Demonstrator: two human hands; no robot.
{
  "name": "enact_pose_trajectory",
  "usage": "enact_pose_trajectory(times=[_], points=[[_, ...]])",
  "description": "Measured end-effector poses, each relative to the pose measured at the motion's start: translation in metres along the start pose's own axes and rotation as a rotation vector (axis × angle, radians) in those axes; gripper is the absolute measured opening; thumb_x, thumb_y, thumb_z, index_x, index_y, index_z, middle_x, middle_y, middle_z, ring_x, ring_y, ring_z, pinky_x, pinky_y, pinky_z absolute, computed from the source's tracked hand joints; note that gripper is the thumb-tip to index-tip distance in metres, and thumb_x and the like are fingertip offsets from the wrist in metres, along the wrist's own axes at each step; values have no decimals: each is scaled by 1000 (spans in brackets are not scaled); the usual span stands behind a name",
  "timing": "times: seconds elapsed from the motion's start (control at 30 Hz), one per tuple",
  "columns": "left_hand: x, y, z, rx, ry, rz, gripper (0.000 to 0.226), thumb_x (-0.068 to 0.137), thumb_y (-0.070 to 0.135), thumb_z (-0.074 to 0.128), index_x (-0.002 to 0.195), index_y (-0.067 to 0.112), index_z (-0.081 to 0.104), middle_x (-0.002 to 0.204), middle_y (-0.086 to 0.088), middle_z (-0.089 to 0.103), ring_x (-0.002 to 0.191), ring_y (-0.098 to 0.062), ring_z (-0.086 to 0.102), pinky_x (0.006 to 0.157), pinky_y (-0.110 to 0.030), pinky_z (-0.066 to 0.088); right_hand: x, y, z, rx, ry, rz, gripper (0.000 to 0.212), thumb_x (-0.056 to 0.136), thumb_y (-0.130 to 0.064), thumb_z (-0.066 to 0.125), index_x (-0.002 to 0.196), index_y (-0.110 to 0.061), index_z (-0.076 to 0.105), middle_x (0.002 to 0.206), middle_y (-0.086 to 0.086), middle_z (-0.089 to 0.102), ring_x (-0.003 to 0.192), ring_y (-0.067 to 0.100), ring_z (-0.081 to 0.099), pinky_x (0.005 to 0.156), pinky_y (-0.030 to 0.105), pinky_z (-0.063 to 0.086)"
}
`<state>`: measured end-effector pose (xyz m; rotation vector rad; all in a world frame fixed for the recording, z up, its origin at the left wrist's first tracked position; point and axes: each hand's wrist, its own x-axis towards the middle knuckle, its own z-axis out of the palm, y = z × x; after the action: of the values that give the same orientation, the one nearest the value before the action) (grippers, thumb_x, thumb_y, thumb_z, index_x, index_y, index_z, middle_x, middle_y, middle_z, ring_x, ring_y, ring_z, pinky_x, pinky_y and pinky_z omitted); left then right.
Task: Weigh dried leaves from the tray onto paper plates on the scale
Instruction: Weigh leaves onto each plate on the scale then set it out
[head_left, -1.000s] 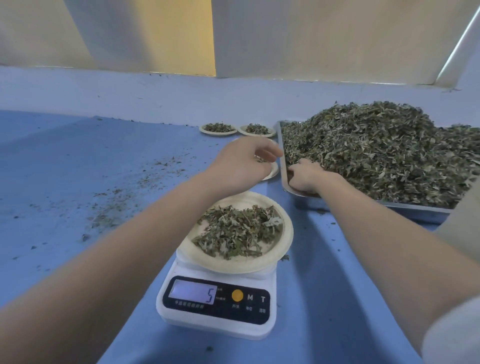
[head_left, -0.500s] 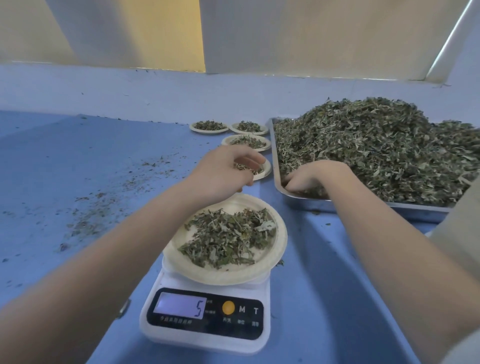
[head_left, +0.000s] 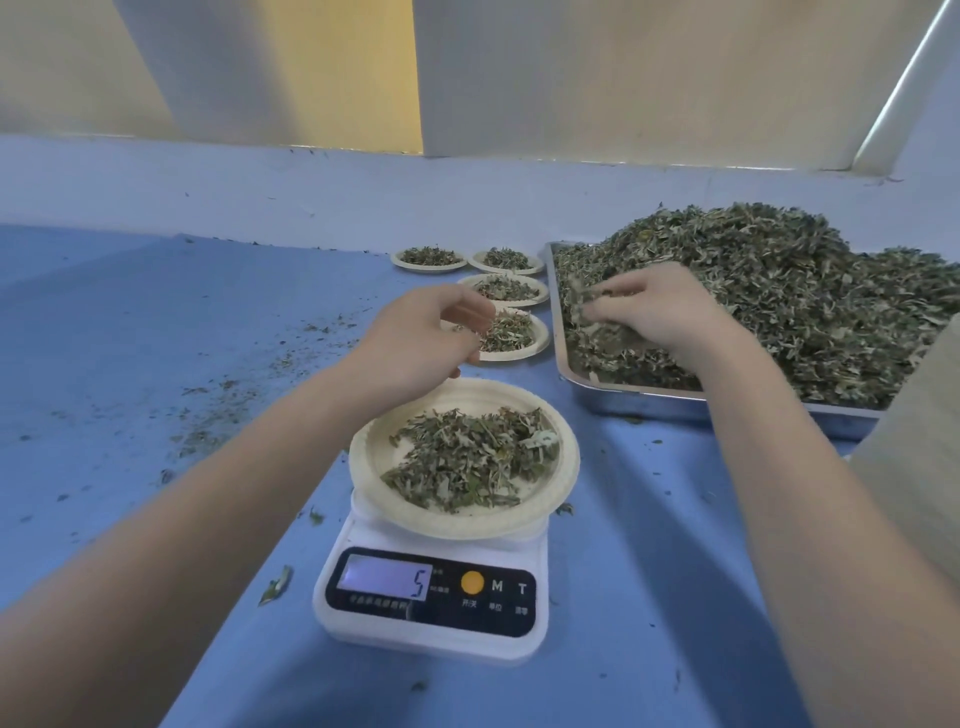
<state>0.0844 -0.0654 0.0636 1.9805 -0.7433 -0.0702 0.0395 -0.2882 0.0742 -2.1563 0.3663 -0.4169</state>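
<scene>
Leaves: dry, crumpled, grey-green bits with pale stems, heaped high in the tray (head_left: 582, 384) to my right; the pile (head_left: 810, 291) rises well above the rim.
Plate: a cream paper plate (head_left: 563, 467) sits on the scale (head_left: 431, 629), a loose flat layer of leaves across its middle and right side, its left rim bare.
Scale: white, display reads 5; the plate overhangs its top.
My left hand (head_left: 415, 343): held above the plate's far edge, fingers curled, tips pinching a few leaf bits.
My right hand (head_left: 660, 312): in the tray near its left wall, fingers bent down into the leaves; whether they hold any, I cannot tell.
Filled plates (head_left: 506, 332): four beyond the scale, just left of the tray, close together.
Open room: blue table (head_left: 130, 338) to the left, strewn with crumbs.
Edges: tray's front rim stands just beyond the scale's right side.
</scene>
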Motion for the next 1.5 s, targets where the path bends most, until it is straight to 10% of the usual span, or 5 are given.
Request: enact_pose_trajectory(times=[0.3, 0.67, 1.5], points=[[-6, -14, -7, -225, 308, -175, 27, 100, 33, 34, 105, 20, 57, 103, 3, 63, 86, -16, 63, 78, -33, 52, -43, -65, 53, -374, -138, -431, 32, 78, -52, 68, 96, -26, 73, 69, -23, 50, 59, -7, 52, 52, 7, 36], [-14, -41, -15, -199, 337, -170, 32, 102, 34, 31, 97, 22, 60, 103, 2, 64, 87, -15, 61, 81, -33, 48, -35, -58, 48, -348, 57, -433, 29, 83, -51, 66, 74, -24, 69, 60, -13, 54, 45, -7, 47, 49, 8, 35], [-39, -85, -16, -285, 400, -279, 36, 100, 38, 39, 98, 15, 67, 101, -2, 68, 79, -15, 62, 81, -34, 48, -49, -60, 70, -262, -41, -395, 36, 80, -56, 65, 68, -24, 55, 42, -12, 48, 39, -6, 43, 43, 9, 31]])
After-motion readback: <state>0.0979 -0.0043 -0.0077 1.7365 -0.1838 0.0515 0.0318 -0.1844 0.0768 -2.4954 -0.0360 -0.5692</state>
